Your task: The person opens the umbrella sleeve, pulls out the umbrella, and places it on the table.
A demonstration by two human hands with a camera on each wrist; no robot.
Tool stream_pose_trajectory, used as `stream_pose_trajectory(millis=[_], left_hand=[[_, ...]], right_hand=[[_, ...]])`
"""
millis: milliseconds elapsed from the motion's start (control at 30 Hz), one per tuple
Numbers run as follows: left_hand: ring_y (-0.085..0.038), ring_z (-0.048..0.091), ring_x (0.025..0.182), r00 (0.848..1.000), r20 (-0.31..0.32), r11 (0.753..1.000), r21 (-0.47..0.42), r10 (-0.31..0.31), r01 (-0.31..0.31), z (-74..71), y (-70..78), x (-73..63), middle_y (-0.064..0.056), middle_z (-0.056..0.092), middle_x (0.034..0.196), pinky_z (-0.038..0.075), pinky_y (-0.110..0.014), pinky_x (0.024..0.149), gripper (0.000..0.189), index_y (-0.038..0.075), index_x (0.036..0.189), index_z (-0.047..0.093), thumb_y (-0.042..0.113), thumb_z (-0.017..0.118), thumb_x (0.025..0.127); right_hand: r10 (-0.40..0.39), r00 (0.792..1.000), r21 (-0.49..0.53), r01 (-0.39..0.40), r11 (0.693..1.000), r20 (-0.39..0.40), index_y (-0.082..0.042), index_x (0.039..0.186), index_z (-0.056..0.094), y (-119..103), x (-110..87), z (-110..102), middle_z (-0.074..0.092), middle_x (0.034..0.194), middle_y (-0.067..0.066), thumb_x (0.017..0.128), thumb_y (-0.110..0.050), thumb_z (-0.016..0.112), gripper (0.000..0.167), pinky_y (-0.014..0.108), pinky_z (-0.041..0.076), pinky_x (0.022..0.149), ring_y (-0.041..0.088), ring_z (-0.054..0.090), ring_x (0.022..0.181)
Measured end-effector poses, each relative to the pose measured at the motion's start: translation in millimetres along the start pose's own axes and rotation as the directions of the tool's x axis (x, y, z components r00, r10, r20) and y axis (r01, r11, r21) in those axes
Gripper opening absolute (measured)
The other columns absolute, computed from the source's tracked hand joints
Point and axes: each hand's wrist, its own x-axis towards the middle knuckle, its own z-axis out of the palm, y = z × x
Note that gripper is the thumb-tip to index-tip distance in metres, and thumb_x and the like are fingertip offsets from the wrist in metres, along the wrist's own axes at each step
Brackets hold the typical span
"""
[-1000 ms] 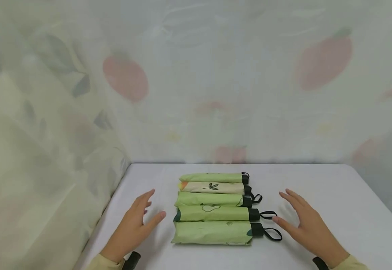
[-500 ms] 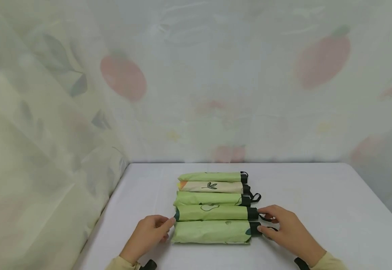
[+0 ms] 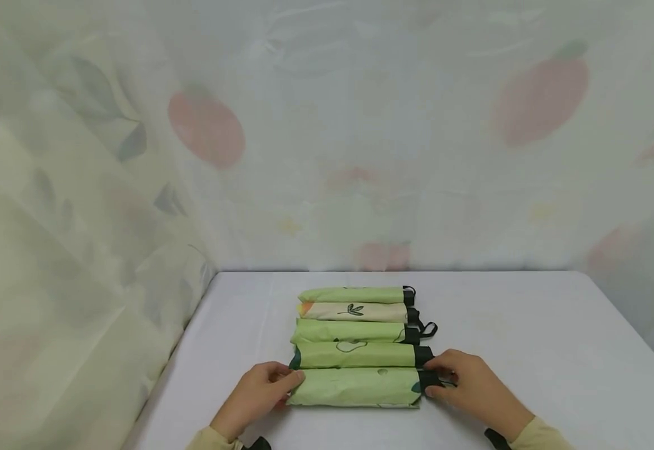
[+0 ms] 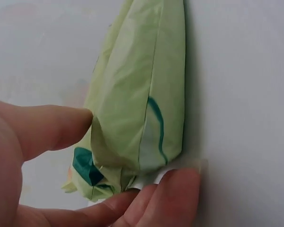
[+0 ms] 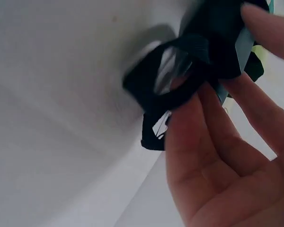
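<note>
Several folded umbrellas lie side by side on the white table. The nearest is a light green umbrella (image 3: 355, 387), with its black handle (image 3: 429, 380) to the right. My left hand (image 3: 259, 392) grips its left end; in the left wrist view the thumb presses the green cloth (image 4: 132, 80) while the fingers curl round the tip. At the other end, my right hand (image 3: 470, 382) pinches the black handle between thumb and fingers. A black wrist strap (image 5: 138, 87) hangs in a loop beside the fingers in the right wrist view.
Behind lie another green umbrella (image 3: 361, 355), a third green one (image 3: 344, 330), a cream umbrella (image 3: 332, 312) with a leaf print and a green one (image 3: 355, 294) farthest back. A patterned curtain (image 3: 327, 156) hangs behind the table (image 3: 529, 325) and along its left side.
Both hands have come inward and down from either side of the row to the ends of the nearest umbrella and taken hold there. The umbrellas lie where they were.
</note>
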Motion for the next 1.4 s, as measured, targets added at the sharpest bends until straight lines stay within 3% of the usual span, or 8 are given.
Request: stream_pose_trajectory(millis=[300, 500, 667, 833, 1033, 1133, 1233, 1400], left_hand=[[-0.016, 0.075, 0.087, 0.999, 0.035, 0.999, -0.008, -0.035, 0.035, 6.6, 3.0, 2.0, -0.008, 0.077, 0.108, 0.066, -0.036, 0.077, 0.074, -0.010, 0.129, 0.068, 0.057, 0.076, 0.098], [-0.018, 0.075, 0.091, 0.993, 0.117, 0.997, -0.071, -0.011, 0.019, 7.3, 3.8, 1.5, -0.010, 0.076, 0.107, 0.067, -0.039, 0.081, 0.066, -0.010, 0.125, 0.067, 0.051, 0.076, 0.100], [-0.017, 0.074, 0.093, 0.986, 0.165, 0.990, -0.130, -0.029, 0.051, 6.0, 7.0, -3.6, -0.009, 0.074, 0.104, 0.067, -0.038, 0.083, 0.059, -0.005, 0.120, 0.067, 0.048, 0.078, 0.099], [-0.020, 0.074, 0.090, 0.980, 0.192, 0.980, -0.197, 0.044, -0.006, -6.3, 20.4, -9.9, -0.009, 0.068, 0.099, 0.069, -0.040, 0.084, 0.049, -0.004, 0.112, 0.065, 0.042, 0.078, 0.101], [-0.020, 0.074, 0.098, 0.976, 0.173, 0.961, -0.264, 0.134, -0.085, -32.4, 42.5, -4.9, -0.008, 0.070, 0.105, 0.068, -0.043, 0.094, 0.044, -0.003, 0.115, 0.067, 0.039, 0.076, 0.102], [-0.022, 0.074, 0.104, 0.976, 0.152, 0.946, -0.309, 0.156, -0.103, -41.7, 51.0, 1.5, -0.009, 0.073, 0.109, 0.067, -0.040, 0.098, 0.048, -0.005, 0.121, 0.065, 0.037, 0.077, 0.102], [-0.023, 0.076, 0.105, 0.976, 0.141, 0.930, -0.353, 0.163, -0.105, -46.4, 56.3, 6.6, -0.009, 0.073, 0.110, 0.066, -0.041, 0.102, 0.052, -0.005, 0.127, 0.059, 0.035, 0.079, 0.100], [-0.023, 0.076, 0.102, 0.966, 0.162, 0.905, -0.409, 0.202, -0.120, -49.8, 60.1, 18.3, -0.009, 0.071, 0.108, 0.064, -0.048, 0.107, 0.046, -0.001, 0.124, 0.054, 0.030, 0.080, 0.100]], right_hand=[[0.012, 0.999, -0.007, -0.012, 1.000, 0.032, -0.022, 0.114, 0.078, -0.1, 3.5, 2.6, 0.078, 0.110, -0.009, 0.081, -0.029, 0.096, 0.038, 0.025, 0.060, 0.078, 0.003, 0.069, 0.093], [0.061, 0.998, -0.049, -0.060, 0.997, 0.016, -0.022, 0.112, 0.079, -7.1, 4.7, 2.2, 0.078, 0.107, -0.009, 0.081, -0.027, 0.095, 0.036, 0.026, 0.058, 0.075, 0.002, 0.064, 0.088], [0.104, 0.994, -0.033, -0.103, 0.994, 0.024, -0.023, 0.111, 0.079, -11.9, 4.5, -3.9, 0.073, 0.093, -0.013, 0.079, -0.024, 0.096, 0.036, 0.024, 0.053, 0.070, 0.003, 0.058, 0.081], [0.022, 1.000, 0.051, -0.022, 0.998, -0.006, -0.025, 0.108, 0.077, -15.6, 1.1, -21.5, 0.067, 0.086, -0.013, 0.079, -0.020, 0.095, 0.034, 0.021, 0.052, 0.068, 0.000, 0.056, 0.079], [-0.002, 1.000, 0.196, 0.003, 0.981, -0.006, -0.028, 0.114, 0.077, -24.7, 10.2, -45.1, 0.075, 0.105, -0.011, 0.084, -0.032, 0.094, 0.035, 0.022, 0.061, 0.081, 0.002, 0.065, 0.093], [0.019, 1.000, 0.299, -0.024, 0.954, 0.019, -0.025, 0.120, 0.076, -27.3, 16.7, -53.8, 0.076, 0.121, -0.005, 0.088, -0.036, 0.091, 0.038, 0.023, 0.062, 0.095, 0.014, 0.071, 0.113], [0.054, 0.998, 0.412, -0.066, 0.909, 0.041, -0.021, 0.127, 0.073, -27.3, 21.8, -58.4, 0.072, 0.137, 0.002, 0.091, -0.035, 0.089, 0.042, 0.023, 0.059, 0.103, 0.025, 0.067, 0.131], [0.052, 0.994, 0.635, -0.101, 0.766, 0.095, -0.006, 0.147, 0.059, -23.9, 28.9, -56.8, 0.068, 0.141, 0.010, 0.101, -0.024, 0.078, 0.053, 0.027, 0.062, 0.101, 0.023, 0.075, 0.120]])
